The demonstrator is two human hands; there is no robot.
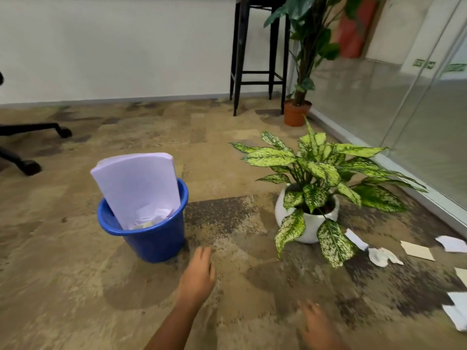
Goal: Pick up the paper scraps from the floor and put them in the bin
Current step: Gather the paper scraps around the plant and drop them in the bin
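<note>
Left hand [198, 276] low over the carpet [75, 286], fingers [203, 253] together and slack, pointing toward the base of the blue bucket [154, 239]; nothing in them. Right hand [319, 324] at the bottom edge, motion-blurred; fingers look loosely spread and empty, though the blur leaves that uncertain. Both hands empty near the bucket reads as the gap between a drop and the next reach. Bucket stands just ahead of the left hand, serving as the bin: a thick sheaf of pale lilac paper sheets [137, 188] stands upright in it, leaning on the far rim and rising well above it, too tall to lie flat; crumpled scraps [154, 218] sit at its foot inside. Right of the bucket, apart from it, a spotted-leaf plant in a white round pot [307, 223]. Remaining paper scraps lie on the carpet beyond that pot, toward the glass wall [404, 109]: a crumpled white piece [382, 256] just past a drooping leaf, a flat cream card [417, 250], a torn white bit [451, 243], more sheets [457, 311] at the right edge. All are well away from the bucket, nearer the right hand, so that hand seems the likelier one to gather them. The leaves overhang the nearest scraps; a reach there may brush them. Behind: black stool [255, 59], tall plant in terracotta pot [295, 113], office chair base [27, 147] at left.
</note>
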